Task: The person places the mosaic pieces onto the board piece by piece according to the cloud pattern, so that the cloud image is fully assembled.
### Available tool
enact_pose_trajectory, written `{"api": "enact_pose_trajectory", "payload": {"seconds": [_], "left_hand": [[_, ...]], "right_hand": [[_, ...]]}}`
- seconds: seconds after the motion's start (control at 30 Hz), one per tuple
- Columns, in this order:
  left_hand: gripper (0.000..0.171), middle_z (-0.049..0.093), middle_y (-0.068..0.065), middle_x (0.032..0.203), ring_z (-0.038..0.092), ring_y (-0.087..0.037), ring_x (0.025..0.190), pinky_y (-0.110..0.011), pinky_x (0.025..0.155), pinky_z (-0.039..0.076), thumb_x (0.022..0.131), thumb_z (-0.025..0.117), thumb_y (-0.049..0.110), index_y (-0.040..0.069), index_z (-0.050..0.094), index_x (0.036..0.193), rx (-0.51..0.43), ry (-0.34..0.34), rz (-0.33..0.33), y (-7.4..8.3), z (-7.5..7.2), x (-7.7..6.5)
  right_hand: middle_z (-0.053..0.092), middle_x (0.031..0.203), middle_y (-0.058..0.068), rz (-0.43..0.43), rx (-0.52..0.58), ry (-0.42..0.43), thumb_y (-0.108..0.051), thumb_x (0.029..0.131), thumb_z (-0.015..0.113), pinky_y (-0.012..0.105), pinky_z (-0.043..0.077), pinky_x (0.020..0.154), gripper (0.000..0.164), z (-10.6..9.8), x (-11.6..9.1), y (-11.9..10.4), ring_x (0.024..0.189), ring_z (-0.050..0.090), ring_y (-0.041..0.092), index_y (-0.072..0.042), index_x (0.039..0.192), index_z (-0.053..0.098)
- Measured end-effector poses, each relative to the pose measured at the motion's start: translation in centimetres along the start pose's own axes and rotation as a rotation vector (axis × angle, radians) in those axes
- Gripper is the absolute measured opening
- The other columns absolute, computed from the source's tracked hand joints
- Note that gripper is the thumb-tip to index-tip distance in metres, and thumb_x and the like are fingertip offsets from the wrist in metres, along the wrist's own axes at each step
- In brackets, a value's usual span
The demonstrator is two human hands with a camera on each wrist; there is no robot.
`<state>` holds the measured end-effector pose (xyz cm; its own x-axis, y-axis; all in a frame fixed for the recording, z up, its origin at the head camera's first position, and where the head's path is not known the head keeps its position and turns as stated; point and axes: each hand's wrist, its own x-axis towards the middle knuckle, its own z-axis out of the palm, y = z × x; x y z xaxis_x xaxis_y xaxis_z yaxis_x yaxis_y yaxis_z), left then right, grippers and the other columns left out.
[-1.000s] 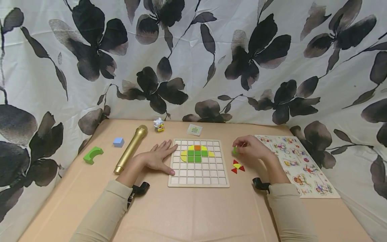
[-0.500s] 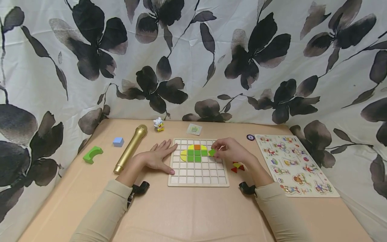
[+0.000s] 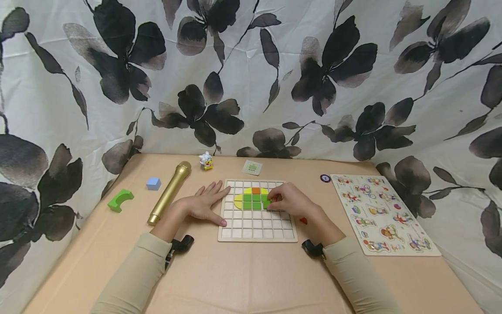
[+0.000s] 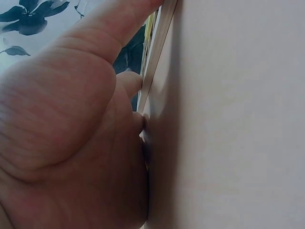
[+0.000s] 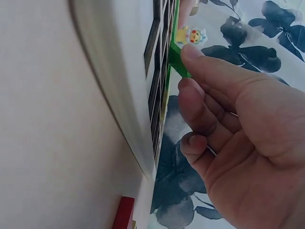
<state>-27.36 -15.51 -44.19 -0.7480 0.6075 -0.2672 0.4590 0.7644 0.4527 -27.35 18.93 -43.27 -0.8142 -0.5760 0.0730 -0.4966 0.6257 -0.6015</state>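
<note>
A white grid board (image 3: 256,239) lies mid-table, with yellow, orange and green tiles forming a rounded pattern in its upper middle. My left hand (image 3: 201,207) rests along its left edge, fingers spread and thumb at the lower left; the left wrist view has that palm close to the tabletop beside the board's rim. Over the right end of the pattern, my right hand (image 3: 290,199) pinches a small green tile (image 5: 176,58) between thumb and forefinger. That tile stands tilted against the board in the right wrist view. A red tile (image 3: 303,221) lies right of the board, partly behind my right wrist.
Left of the board lie a gold microphone (image 3: 170,192), a blue block (image 3: 154,184) and a green arch block (image 3: 120,201). Behind are a small figurine (image 3: 206,162) and a pattern card (image 3: 252,168). On the right are a dark round token (image 3: 325,178) and a picture board (image 3: 404,237).
My right hand has carried the green tile leftward from beside the board to the pattern's right end. The dark round token came into view behind it. My left hand has stayed put.
</note>
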Motion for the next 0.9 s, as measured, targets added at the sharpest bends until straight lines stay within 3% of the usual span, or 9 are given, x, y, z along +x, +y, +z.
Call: {"api": "enact_pose_trajectory", "payload": {"seconds": [0.53,0.73,0.9], "left_hand": [[0.125,-0.011,-0.023,0.173,-0.011,-0.043,0.161,-0.065,0.127,-0.005,0.081,0.078,0.067,0.013,0.008,0.169,-0.005,-0.002,0.005,0.0,-0.1,0.1],[0.126,-0.013,-0.02,0.174,-0.013,-0.039,0.161,-0.062,0.128,-0.007,0.08,0.077,0.071,0.017,0.007,0.169,0.01,-0.007,-0.008,0.0,-0.1,0.0],[0.126,-0.012,-0.02,0.174,-0.013,-0.04,0.161,-0.062,0.128,-0.008,0.079,0.077,0.07,0.017,0.007,0.169,0.007,-0.009,-0.007,0.1,-0.2,0.1]], "right_hand": [[0.069,0.083,-0.009,0.02,-0.085,-0.014,-0.022,0.084,0.088,0.026,0.05,0.07,0.025,0.2,-0.2,-0.1,0.08,0.058,0.013,-0.014,0.107,0.081],[0.072,0.099,-0.005,0.046,-0.069,0.007,-0.021,0.089,0.084,0.031,0.053,0.075,0.031,-2.4,-1.3,0.1,0.088,0.061,0.017,-0.014,0.119,0.079],[0.074,0.106,0.002,0.088,-0.042,-0.021,-0.014,0.09,0.081,0.031,0.054,0.075,0.029,-5.0,-2.9,0.9,0.092,0.062,0.018,-0.012,0.119,0.079]]}}
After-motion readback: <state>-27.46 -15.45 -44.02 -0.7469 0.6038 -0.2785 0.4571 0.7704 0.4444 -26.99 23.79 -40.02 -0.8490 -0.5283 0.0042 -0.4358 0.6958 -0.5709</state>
